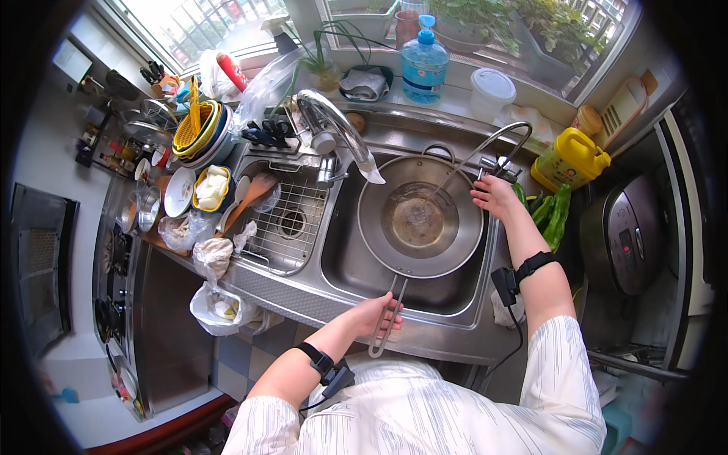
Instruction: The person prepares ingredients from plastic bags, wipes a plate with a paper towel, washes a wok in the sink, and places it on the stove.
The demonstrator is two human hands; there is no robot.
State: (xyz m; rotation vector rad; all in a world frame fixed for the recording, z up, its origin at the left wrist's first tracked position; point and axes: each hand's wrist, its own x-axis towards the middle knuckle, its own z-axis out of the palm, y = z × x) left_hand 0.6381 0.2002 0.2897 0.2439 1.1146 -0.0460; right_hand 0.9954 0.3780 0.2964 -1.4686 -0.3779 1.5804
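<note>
A steel wok (372,227) rests over the right sink basin (347,273), its long wire handle (378,341) pointing toward me. My left hand (375,315) is around that handle, fingers passing beneath it. Water runs in a thin stream from a slim gooseneck tap (515,126) into the wok, where shallow water ripples over a brownish bottom. Beside the wok's right rim, my right hand (496,196) holds nothing, its fingers apart. Its fingertips are close to the slim tap's lever (482,168); whether they touch is unclear.
A large chrome faucet (335,116) arches between the basins. The left basin holds a wire rack (296,227) and a wooden spatula (250,196). Green peppers (557,216), a yellow jug (569,159) and a rice cooker (623,233) stand right. A plastic bag (213,310) hangs at the front edge.
</note>
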